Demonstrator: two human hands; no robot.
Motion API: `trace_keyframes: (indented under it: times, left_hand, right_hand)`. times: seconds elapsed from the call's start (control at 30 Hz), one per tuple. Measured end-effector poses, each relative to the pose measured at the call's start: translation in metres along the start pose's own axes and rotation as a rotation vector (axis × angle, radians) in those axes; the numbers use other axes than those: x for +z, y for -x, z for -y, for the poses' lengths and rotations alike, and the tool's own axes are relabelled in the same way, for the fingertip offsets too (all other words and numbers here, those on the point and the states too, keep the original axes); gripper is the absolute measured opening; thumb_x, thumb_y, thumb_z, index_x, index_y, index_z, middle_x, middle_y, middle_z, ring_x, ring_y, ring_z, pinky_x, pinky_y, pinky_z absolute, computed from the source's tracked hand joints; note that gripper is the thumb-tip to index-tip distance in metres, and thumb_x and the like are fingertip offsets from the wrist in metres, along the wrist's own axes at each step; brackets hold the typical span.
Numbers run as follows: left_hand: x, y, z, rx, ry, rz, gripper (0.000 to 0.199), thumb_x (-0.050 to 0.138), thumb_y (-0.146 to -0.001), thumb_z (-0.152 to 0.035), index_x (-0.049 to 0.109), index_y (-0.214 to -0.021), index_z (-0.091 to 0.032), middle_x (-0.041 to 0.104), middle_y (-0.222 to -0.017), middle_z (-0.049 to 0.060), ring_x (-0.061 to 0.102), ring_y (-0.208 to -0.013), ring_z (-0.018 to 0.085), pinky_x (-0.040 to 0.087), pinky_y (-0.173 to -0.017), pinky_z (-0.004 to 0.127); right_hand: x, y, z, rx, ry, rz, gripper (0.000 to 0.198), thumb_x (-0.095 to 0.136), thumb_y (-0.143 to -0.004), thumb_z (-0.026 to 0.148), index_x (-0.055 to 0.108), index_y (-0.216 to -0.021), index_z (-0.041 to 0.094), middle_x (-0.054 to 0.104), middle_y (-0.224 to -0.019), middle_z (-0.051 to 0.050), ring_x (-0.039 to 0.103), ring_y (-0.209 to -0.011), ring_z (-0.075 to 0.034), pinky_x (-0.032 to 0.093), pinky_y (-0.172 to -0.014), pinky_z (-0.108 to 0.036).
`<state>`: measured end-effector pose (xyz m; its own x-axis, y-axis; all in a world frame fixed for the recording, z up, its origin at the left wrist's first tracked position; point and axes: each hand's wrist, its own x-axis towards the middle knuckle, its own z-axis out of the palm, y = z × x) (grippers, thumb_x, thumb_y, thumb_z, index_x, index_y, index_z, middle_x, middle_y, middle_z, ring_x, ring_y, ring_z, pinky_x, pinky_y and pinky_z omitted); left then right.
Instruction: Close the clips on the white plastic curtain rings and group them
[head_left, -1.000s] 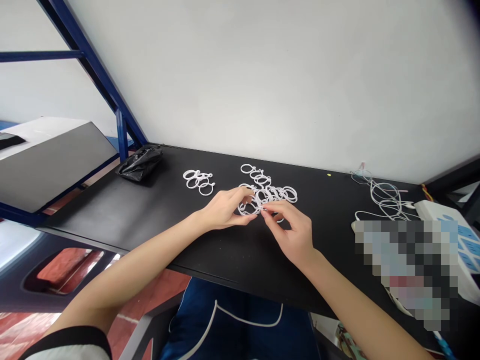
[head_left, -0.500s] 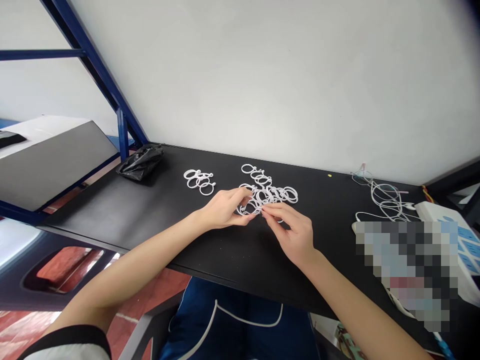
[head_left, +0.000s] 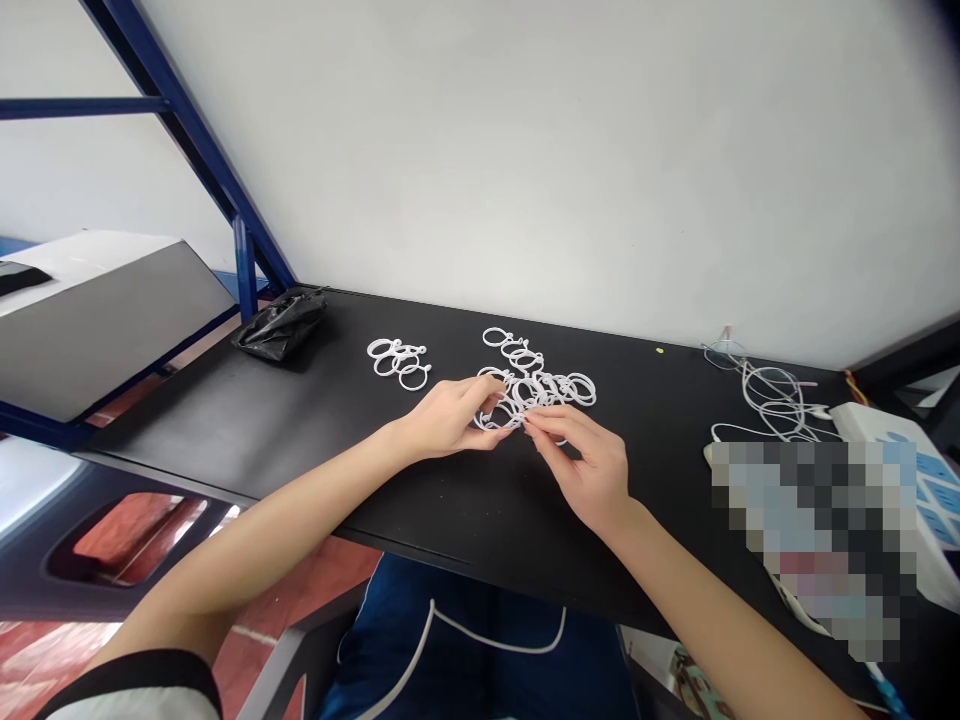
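Head view is showing two hands working over a black table (head_left: 420,510). The right hand (head_left: 589,465) is pinching a white ring (head_left: 513,421) at its right side with thumb and finger. The left hand (head_left: 442,418) is curving its thumb and fingers around the other side; I cannot tell if it is gripping. The ring is sitting between the hands, by the near edge of a big pile (head_left: 555,390) of rings. A small bunch (head_left: 406,362) is lying farther left, near a black bag (head_left: 281,325).
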<state>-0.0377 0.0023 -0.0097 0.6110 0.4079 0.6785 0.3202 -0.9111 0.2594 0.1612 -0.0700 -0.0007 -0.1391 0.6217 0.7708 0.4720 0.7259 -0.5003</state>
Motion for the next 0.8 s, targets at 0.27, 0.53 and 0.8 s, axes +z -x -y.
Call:
trace_keyframes:
  times: [0.27, 0.53, 0.8]
  left_hand:
    - [0.0002, -0.0002, -0.0005, -0.002, 0.003, -0.004, 0.034, 0.046, -0.094, -0.051, 0.047, -0.098, -0.017, 0.056, -0.072, -0.001, 0.051, -0.058, 0.009, 0.043, -0.053, 0.018]
    - [0.0002, -0.0003, -0.0011, 0.009, -0.008, -0.01, 0.034, 0.046, -0.096, -0.05, 0.047, -0.098, -0.016, 0.056, -0.071, -0.001, 0.051, -0.057, 0.009, 0.043, -0.052, 0.018]
    - [-0.0002, -0.0002, -0.0017, 0.005, -0.015, -0.009, 0.033, 0.046, -0.095, -0.049, 0.047, -0.097, -0.016, 0.057, -0.071, -0.001, 0.053, -0.056, 0.009, 0.043, -0.052, 0.018]
  right_hand:
    - [-0.0001, 0.0, -0.0012, 0.001, 0.002, 0.015, 0.017, 0.061, -0.089, 0.01, 0.072, -0.094, 0.022, 0.075, -0.09, -0.005, 0.072, -0.078, -0.017, 0.062, -0.062, -0.028]
    - [-0.0008, -0.0007, 0.0, -0.005, 0.001, 0.017, 0.018, 0.06, -0.089, 0.009, 0.071, -0.093, 0.022, 0.074, -0.088, -0.005, 0.072, -0.077, -0.016, 0.061, -0.061, -0.027]
    - [-0.0014, 0.0001, -0.0026, 0.007, -0.017, 0.026, 0.017, 0.061, -0.088, 0.007, 0.072, -0.093, 0.02, 0.074, -0.089, -0.005, 0.072, -0.079, -0.017, 0.061, -0.064, -0.027]
